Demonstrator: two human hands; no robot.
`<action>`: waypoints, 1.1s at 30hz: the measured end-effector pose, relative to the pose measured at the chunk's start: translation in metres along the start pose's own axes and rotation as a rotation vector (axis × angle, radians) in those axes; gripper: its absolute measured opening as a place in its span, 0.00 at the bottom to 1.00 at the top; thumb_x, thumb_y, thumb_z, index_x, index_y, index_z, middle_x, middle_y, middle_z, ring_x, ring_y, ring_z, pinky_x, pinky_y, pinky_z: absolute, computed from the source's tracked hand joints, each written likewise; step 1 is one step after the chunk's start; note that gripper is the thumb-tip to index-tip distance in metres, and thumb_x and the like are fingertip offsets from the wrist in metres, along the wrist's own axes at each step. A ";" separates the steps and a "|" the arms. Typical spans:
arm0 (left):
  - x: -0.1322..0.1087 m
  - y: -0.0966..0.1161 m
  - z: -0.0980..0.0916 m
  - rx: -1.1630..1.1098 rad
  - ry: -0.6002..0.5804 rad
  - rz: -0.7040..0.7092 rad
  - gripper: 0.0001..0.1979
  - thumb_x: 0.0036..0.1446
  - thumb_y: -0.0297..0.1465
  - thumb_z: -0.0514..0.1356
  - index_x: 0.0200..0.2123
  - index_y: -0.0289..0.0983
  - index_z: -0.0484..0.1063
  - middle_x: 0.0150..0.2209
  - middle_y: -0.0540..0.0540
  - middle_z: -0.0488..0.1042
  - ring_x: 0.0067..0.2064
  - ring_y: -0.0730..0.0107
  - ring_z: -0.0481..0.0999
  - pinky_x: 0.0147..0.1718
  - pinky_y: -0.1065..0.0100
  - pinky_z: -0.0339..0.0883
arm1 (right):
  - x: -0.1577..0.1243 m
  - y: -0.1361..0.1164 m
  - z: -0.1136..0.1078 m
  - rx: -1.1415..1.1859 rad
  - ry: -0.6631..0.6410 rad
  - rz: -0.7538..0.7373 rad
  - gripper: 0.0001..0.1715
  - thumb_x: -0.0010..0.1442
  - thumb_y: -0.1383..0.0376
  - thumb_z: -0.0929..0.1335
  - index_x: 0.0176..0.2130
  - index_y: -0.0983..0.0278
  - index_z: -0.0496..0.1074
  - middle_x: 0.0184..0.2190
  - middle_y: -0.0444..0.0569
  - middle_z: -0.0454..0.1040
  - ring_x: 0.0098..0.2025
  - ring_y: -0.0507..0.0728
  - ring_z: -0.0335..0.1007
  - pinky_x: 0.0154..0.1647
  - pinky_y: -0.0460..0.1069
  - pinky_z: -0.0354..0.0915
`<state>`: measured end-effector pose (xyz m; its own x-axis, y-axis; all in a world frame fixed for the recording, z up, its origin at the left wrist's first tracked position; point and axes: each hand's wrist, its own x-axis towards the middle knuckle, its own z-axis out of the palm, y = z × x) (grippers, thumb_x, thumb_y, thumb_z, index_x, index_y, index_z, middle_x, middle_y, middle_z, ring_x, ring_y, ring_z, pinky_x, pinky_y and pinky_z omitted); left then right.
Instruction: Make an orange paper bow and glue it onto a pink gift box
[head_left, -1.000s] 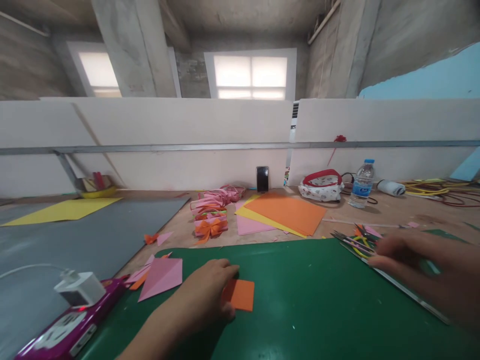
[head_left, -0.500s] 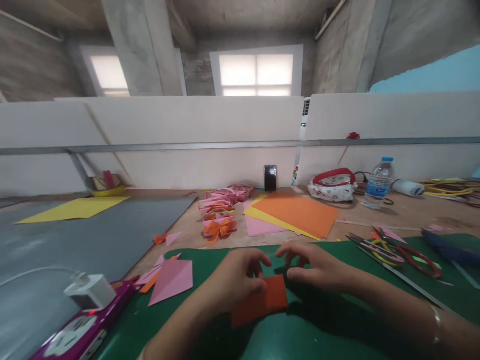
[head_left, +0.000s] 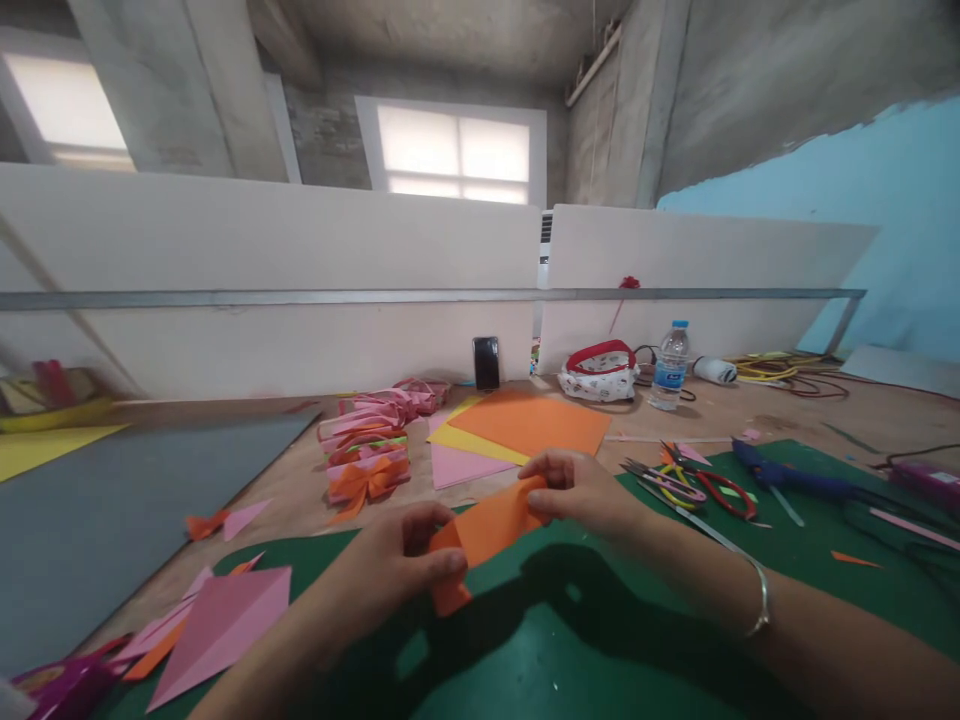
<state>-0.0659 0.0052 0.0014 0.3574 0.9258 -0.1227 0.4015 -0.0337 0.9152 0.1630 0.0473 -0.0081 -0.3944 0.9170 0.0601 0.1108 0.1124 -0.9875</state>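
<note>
An orange piece of paper [head_left: 489, 528] is stretched between my two hands, raised over the green cutting mat [head_left: 525, 660]. My left hand [head_left: 409, 555] pinches its left end, where a corner hangs down below the fingers. The right end is gripped by my right hand [head_left: 574, 487], thumb in front and fingers behind. Beneath them a dark shadow falls on the mat. Left of my hands lie a creased pink paper piece [head_left: 232, 615] and some pink and orange strips. Beyond them, folded paper bows [head_left: 367, 480] in pink and orange form a row.
Larger orange sheets [head_left: 540, 422] lie over yellow and pink ones. Scissors [head_left: 727, 492] and a blue glue gun [head_left: 787, 475] rest at the right. A phone [head_left: 486, 362], a pouch [head_left: 598, 372] and a water bottle [head_left: 670, 368] stand along the white panel.
The orange paper has risen off the mat, and my right hand, previously apart from it, now grips its right end. The view has turned right.
</note>
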 end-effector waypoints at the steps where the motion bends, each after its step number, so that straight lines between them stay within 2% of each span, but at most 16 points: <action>1: 0.000 0.000 -0.005 0.028 0.016 -0.021 0.13 0.48 0.39 0.61 0.34 0.36 0.70 0.31 0.50 0.74 0.34 0.69 0.73 0.32 0.71 0.62 | 0.000 -0.002 -0.004 -0.015 0.007 0.001 0.16 0.45 0.70 0.69 0.38 0.66 0.69 0.19 0.39 0.69 0.22 0.48 0.65 0.24 0.44 0.59; 4: -0.003 -0.003 -0.014 0.127 0.048 -0.095 0.11 0.49 0.39 0.59 0.29 0.37 0.71 0.23 0.55 0.66 0.25 0.77 0.63 0.23 0.73 0.53 | -0.003 -0.010 -0.011 -0.047 -0.024 -0.003 0.24 0.45 0.73 0.69 0.45 0.66 0.71 0.18 0.38 0.70 0.21 0.48 0.64 0.24 0.44 0.59; 6: -0.005 -0.007 -0.013 0.175 0.025 -0.150 0.09 0.49 0.37 0.58 0.29 0.37 0.70 0.21 0.56 0.64 0.22 0.78 0.59 0.21 0.73 0.49 | -0.007 -0.015 -0.013 -0.088 -0.100 -0.007 0.21 0.47 0.71 0.69 0.44 0.65 0.74 0.20 0.40 0.72 0.22 0.48 0.64 0.24 0.44 0.60; 8: -0.006 -0.011 -0.007 0.216 -0.001 -0.203 0.09 0.46 0.35 0.57 0.31 0.38 0.71 0.20 0.56 0.64 0.20 0.77 0.58 0.19 0.72 0.49 | -0.013 -0.015 -0.016 -0.155 -0.212 0.020 0.14 0.49 0.69 0.69 0.38 0.66 0.78 0.24 0.45 0.76 0.24 0.49 0.66 0.25 0.44 0.61; 10: -0.006 -0.014 0.001 0.274 0.017 -0.231 0.11 0.42 0.32 0.56 0.33 0.39 0.70 0.19 0.56 0.64 0.19 0.75 0.58 0.17 0.71 0.48 | -0.018 -0.011 -0.021 -0.242 -0.309 0.050 0.12 0.50 0.66 0.70 0.36 0.66 0.79 0.30 0.48 0.77 0.28 0.51 0.69 0.28 0.45 0.63; 13: -0.003 -0.017 0.013 0.379 0.119 -0.193 0.13 0.36 0.28 0.55 0.31 0.41 0.67 0.20 0.57 0.63 0.22 0.74 0.61 0.18 0.71 0.49 | -0.023 0.000 -0.027 -0.417 -0.385 -0.037 0.21 0.46 0.66 0.74 0.43 0.64 0.77 0.37 0.48 0.74 0.34 0.54 0.69 0.33 0.46 0.65; 16: -0.001 -0.017 0.020 0.440 0.155 -0.157 0.11 0.34 0.24 0.53 0.26 0.42 0.60 0.21 0.57 0.61 0.24 0.75 0.62 0.20 0.72 0.50 | -0.026 0.011 -0.027 -0.640 -0.346 -0.256 0.28 0.42 0.72 0.75 0.45 0.62 0.75 0.40 0.48 0.72 0.39 0.56 0.68 0.37 0.47 0.64; 20: 0.001 -0.017 0.020 0.492 0.081 -0.194 0.07 0.36 0.23 0.53 0.23 0.40 0.64 0.23 0.55 0.66 0.26 0.73 0.68 0.22 0.73 0.55 | -0.025 0.022 -0.024 -0.716 -0.206 -0.430 0.17 0.48 0.78 0.70 0.37 0.65 0.77 0.36 0.48 0.73 0.38 0.54 0.69 0.36 0.45 0.63; 23: 0.003 -0.016 0.018 0.549 0.059 -0.196 0.08 0.39 0.23 0.55 0.26 0.37 0.70 0.29 0.52 0.71 0.31 0.72 0.71 0.27 0.71 0.60 | -0.023 0.030 -0.025 -0.740 -0.212 -0.469 0.12 0.51 0.75 0.70 0.37 0.65 0.77 0.35 0.50 0.72 0.37 0.54 0.70 0.37 0.46 0.64; 26: 0.004 -0.016 0.017 0.605 0.055 -0.196 0.08 0.41 0.23 0.57 0.28 0.36 0.73 0.31 0.49 0.73 0.32 0.71 0.71 0.29 0.69 0.62 | -0.023 0.036 -0.027 -0.859 -0.233 -0.495 0.07 0.56 0.68 0.70 0.37 0.63 0.78 0.44 0.55 0.70 0.45 0.58 0.69 0.43 0.50 0.65; 29: 0.004 -0.017 0.016 0.646 0.082 -0.177 0.10 0.38 0.24 0.57 0.26 0.39 0.75 0.33 0.49 0.73 0.34 0.67 0.72 0.30 0.68 0.61 | -0.024 0.040 -0.026 -1.024 -0.215 -0.573 0.08 0.60 0.65 0.67 0.34 0.60 0.78 0.53 0.54 0.67 0.54 0.63 0.62 0.50 0.56 0.60; 31: 0.003 -0.018 0.016 0.665 0.104 -0.155 0.11 0.38 0.24 0.56 0.25 0.41 0.75 0.34 0.48 0.73 0.35 0.66 0.72 0.30 0.68 0.61 | -0.025 0.040 -0.023 -1.089 -0.203 -0.628 0.09 0.61 0.66 0.66 0.36 0.61 0.77 0.51 0.53 0.69 0.51 0.62 0.63 0.48 0.55 0.60; 33: 0.003 -0.019 0.016 0.679 0.108 -0.128 0.11 0.37 0.25 0.55 0.25 0.41 0.75 0.34 0.48 0.72 0.35 0.65 0.72 0.31 0.68 0.60 | -0.026 0.039 -0.019 -1.129 -0.220 -0.697 0.11 0.62 0.69 0.63 0.40 0.62 0.75 0.44 0.53 0.72 0.44 0.58 0.66 0.43 0.51 0.60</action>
<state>-0.0589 0.0024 -0.0226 0.2007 0.9692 -0.1426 0.8854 -0.1171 0.4499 0.1954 0.0353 -0.0454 -0.8014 0.4718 0.3675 0.4725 0.8762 -0.0947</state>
